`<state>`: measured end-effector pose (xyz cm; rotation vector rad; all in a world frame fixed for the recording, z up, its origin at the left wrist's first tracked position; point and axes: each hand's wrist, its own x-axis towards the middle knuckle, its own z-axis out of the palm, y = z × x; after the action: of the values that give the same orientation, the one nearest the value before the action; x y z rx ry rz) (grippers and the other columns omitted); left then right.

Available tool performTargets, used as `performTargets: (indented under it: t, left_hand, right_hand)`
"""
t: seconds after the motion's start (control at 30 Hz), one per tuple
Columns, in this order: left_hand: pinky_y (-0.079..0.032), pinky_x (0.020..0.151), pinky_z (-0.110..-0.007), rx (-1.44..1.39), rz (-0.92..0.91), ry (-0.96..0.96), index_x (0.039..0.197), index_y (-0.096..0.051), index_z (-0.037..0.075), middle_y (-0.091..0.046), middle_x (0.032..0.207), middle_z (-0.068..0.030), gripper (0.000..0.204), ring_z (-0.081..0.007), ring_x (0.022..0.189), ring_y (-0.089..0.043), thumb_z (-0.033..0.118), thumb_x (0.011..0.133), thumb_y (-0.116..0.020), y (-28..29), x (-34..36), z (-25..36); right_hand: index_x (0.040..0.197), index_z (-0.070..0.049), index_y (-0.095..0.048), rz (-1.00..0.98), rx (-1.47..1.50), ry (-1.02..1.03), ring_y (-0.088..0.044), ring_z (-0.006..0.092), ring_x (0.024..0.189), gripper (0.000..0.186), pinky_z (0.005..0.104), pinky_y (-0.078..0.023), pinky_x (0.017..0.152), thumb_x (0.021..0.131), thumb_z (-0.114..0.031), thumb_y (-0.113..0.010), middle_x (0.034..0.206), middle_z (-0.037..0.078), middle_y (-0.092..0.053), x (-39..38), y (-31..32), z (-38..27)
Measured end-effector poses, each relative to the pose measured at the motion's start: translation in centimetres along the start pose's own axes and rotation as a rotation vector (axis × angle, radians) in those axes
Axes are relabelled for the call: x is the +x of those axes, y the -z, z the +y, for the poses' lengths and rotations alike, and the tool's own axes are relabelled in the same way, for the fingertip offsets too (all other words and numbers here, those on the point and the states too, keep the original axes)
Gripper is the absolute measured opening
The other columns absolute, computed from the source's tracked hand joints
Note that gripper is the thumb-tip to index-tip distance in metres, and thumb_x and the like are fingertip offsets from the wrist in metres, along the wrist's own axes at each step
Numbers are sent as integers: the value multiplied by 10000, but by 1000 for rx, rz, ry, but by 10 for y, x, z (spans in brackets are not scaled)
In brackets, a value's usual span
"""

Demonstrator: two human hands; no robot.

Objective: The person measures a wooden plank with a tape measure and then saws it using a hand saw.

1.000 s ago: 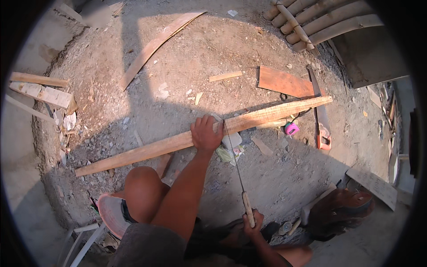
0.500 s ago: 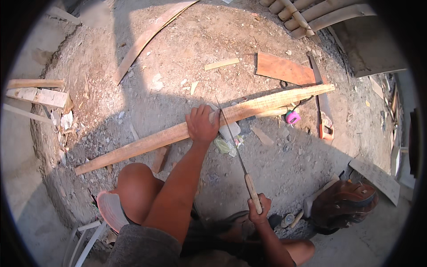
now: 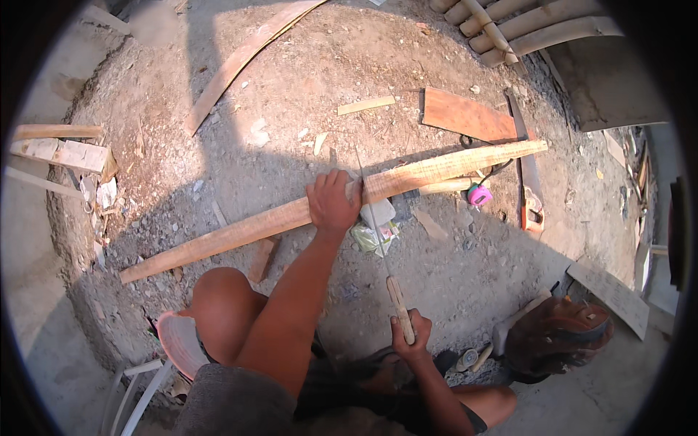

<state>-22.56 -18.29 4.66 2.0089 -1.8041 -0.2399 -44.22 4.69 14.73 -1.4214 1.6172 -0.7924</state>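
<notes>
A long wooden plank (image 3: 240, 237) lies slantwise across the middle, its right part (image 3: 451, 164) rising to the far right. My left hand (image 3: 334, 200) presses down on it near its middle, fingers curled over the far edge. Just right of those fingers, a long thin blade seen edge-on crosses the plank. My right hand (image 3: 411, 336) is closed round the straight wooden handle (image 3: 395, 296) of this long-bladed tool. The blade is too narrow in view to tell whether it has teeth. White and green plastic litter (image 3: 379, 236) lies beneath the blade, and a small wood block (image 3: 264, 260) sits by the plank.
A pink tape measure (image 3: 479, 195) and an orange-handled handsaw (image 3: 533, 211) lie right of centre, beside a reddish board (image 3: 469, 116). A dark brown bag (image 3: 556, 338) stands at lower right. Bamboo poles (image 3: 523, 29) are at far right, scrap timber (image 3: 62, 154) at left.
My right hand and the tool's handle have moved forward and slightly left, pushing the blade farther across the plank. My left hand stays in place on the wood.
</notes>
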Motion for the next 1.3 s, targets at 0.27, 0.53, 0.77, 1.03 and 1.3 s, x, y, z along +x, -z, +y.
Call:
performTargets:
  t: [0.27,0.53,0.77,1.03,1.3]
  left_hand:
    - [-393,835,-454,3,80,-23,905,-613,92,-605,940,-74,262,-307,935,-582,338,950,-693,3,-1,3]
    - [-400,836,-454,-30,77,-22,909,-622,99,-610,922,-64,261,-304,928,-582,340,938,-718,4,-1,-7]
    - [-401,867,-461,-33,61,-8,919,-632,95,-622,949,-72,253,-307,950,-580,338,954,-695,3,2,4]
    - [-387,912,-477,-26,-51,54,938,-633,89,-641,990,-87,207,-321,988,-574,283,1003,-600,6,2,-2]
    - [-388,935,-459,-20,-67,52,962,-649,109,-648,1023,-70,229,-299,1033,-574,316,1016,-567,3,3,-1]
  right_hand:
    - [723,-55,-490,52,73,-75,-456,83,502,327,307,-369,481,928,-131,-733,547,31,-495,-2,22,-24]
    - [726,-60,-490,65,110,-87,-468,56,515,331,306,-357,466,957,-91,-725,556,21,-510,70,-27,-44]
    - [717,-54,-491,77,28,-93,-507,59,497,333,295,-400,464,939,-82,-738,539,41,-535,45,-4,-42]
    - [727,-53,-474,66,36,-84,-487,75,505,347,308,-381,474,943,-100,-742,550,40,-514,58,-18,-44]
    - [760,-35,-536,67,18,-19,-577,113,501,272,328,-446,487,934,-85,-740,565,90,-575,88,-31,-42]
